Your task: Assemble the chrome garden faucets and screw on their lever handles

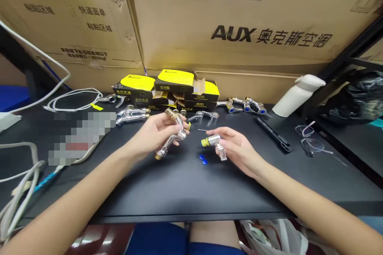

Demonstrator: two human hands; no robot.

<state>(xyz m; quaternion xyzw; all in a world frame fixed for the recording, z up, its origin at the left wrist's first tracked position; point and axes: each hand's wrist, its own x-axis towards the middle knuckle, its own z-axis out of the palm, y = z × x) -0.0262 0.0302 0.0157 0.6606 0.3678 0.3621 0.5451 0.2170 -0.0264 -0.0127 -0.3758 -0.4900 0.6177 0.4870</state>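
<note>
My left hand [158, 133] is closed around a chrome angle valve body [171, 142] with brass threaded ends, tilted above the table. In my right hand [239, 147] is a small chrome valve piece [214, 140] with a yellow-green tip pointing left toward the valve body; the two pieces are apart. A thin metal rod [202, 130] shows beside my right fingertips, and I cannot tell whether they hold it. Two blue discs [203, 160] lie on the table between my hands. Behind them rest chrome lever handles [206, 115].
Black-and-yellow boxes [137, 83] are stacked at the back, before large cartons [239, 15]. More valve bodies [131, 115] lie left, with handles [247, 105] right. A white bottle [296, 95], black tool [272, 134], glasses [312, 143] and power strip [83, 135] surround the work area.
</note>
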